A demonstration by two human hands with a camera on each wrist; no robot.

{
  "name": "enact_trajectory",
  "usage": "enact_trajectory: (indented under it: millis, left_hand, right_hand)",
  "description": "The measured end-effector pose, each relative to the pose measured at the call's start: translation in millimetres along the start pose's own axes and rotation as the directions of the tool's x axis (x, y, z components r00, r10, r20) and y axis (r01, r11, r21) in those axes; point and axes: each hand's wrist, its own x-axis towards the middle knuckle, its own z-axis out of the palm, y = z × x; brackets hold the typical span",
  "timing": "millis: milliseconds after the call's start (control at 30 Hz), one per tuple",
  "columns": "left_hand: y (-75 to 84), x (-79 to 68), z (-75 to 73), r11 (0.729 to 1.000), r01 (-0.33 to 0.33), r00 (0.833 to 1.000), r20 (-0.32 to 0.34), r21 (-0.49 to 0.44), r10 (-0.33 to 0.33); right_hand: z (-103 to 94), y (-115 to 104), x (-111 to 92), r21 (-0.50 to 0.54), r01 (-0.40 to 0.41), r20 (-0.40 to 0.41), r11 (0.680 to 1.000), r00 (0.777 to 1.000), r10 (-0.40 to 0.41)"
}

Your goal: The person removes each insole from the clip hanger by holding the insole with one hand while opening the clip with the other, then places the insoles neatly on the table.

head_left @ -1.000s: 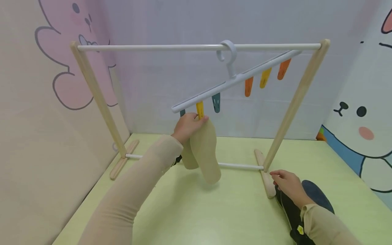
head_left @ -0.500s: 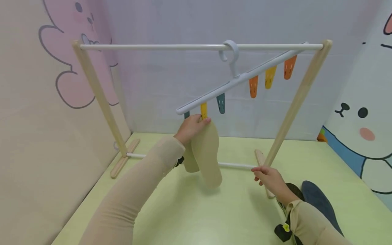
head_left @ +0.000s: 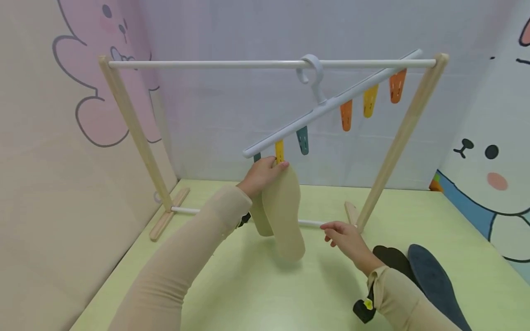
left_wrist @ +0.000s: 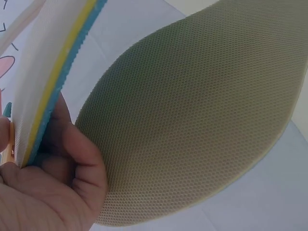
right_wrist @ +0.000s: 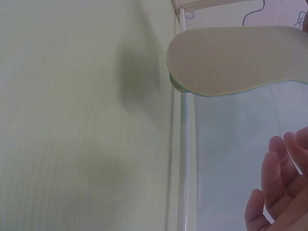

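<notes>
My left hand pinches the upper end of a beige insole, right under a yellow clip on the tilted white hanger. In the left wrist view, the pinched insole is edge-on, with white, yellow and blue layers between thumb and fingers. A second insole, showing a mesh-like face, hangs behind that hand, near the end teal clip. My right hand hovers empty to the right of the insoles, fingers loosely bent; it also shows at the lower right of the right wrist view.
The hanger hooks over the top white rod of a wooden-legged rack. More teal, orange and yellow clips hang along it. A navy insole and a dark one lie on the table at the right, partly behind my right forearm.
My right hand has moved left from over the dark insoles toward the beige ones. The hanger's right end has risen, and its left end has dipped slightly with my left hand still gripping the insole.
</notes>
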Motion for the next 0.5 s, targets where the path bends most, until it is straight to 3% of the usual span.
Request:
enact_trajectory:
  millis: [300,500]
  left_hand:
    - [0.9,0.4,3.3,0.999,0.031,0.999,0.017,-0.018,-0.031]
    - [2.0,0.3,5.6,1.000,0.005,1.000,0.025,-0.017,-0.005]
  right_hand:
    - [16.4,-19,7,0.032,0.049,-0.016,0.998,0.999,-0.048]
    - [26.4,-28,10,0.090,0.054,0.009,0.994,0.998,-0.055]
